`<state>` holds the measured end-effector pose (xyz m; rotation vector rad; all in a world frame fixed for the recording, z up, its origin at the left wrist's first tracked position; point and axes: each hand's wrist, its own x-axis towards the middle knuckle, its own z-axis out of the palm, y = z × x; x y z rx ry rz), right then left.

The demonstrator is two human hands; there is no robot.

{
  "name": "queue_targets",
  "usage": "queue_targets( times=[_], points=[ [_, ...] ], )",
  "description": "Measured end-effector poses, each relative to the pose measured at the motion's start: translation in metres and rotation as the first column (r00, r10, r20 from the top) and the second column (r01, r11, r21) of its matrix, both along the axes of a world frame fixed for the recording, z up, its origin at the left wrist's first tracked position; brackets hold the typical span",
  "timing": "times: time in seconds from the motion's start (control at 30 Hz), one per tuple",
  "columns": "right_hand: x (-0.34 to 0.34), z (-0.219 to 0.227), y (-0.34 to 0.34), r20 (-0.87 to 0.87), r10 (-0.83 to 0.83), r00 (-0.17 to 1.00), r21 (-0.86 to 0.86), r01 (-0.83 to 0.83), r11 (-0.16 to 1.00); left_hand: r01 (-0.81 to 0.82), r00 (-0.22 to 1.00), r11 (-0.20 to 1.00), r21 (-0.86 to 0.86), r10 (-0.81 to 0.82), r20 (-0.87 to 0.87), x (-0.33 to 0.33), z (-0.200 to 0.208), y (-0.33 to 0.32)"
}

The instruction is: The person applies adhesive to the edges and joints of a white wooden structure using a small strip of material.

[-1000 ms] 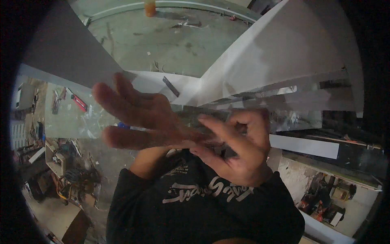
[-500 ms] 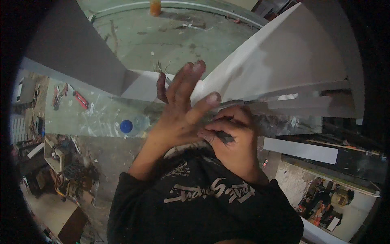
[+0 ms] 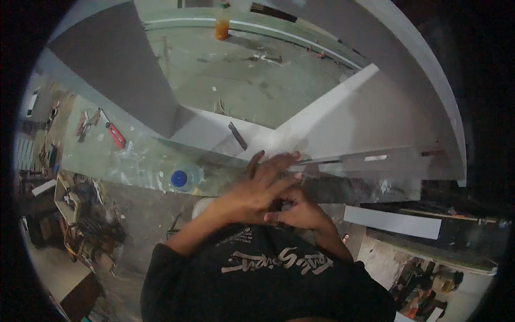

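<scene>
My left hand (image 3: 256,192) is in front of my chest, its fingers stretched and slightly apart, just short of the white panel assembly's near edge. My right hand (image 3: 300,210) is pressed against the left one, thumb and fingers bent in around its palm side. Whether anything small is between them is hidden. Beyond the hands, a slim dark tool (image 3: 237,136) lies on the narrow white bottom board (image 3: 206,129). A tall grey-white panel (image 3: 115,70) rises at the left, and a broad white panel (image 3: 343,112) slants up at the right.
On the green table (image 3: 214,70) stand a clear bottle with a blue cap (image 3: 179,178) and a bottle of orange liquid (image 3: 222,29). A red-handled cutter (image 3: 115,135) lies left. A white strip (image 3: 394,221) is at right; clutter (image 3: 88,231) covers the floor at lower left.
Both hands have come down closer to my chest, the left hand lowering from its raised pose. The view has shifted, and the dark tool on the board now shows fully.
</scene>
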<state>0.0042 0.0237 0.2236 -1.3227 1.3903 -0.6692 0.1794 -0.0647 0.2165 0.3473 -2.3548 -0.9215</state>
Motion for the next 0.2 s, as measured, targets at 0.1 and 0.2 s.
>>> queue_targets(
  times=[0.1,0.2],
  points=[
    [-0.004,-0.015,0.005,0.244,-0.013,0.97,0.156,-0.026,0.987,0.088,0.992,0.984,0.153,-0.073,-0.1,-0.002,-0.008,0.006],
    [0.001,-0.031,0.002,0.529,0.026,0.848,0.151,-0.125,0.981,0.191,0.976,0.929,0.317,-0.147,-0.158,0.0,-0.009,0.009]
  ],
)
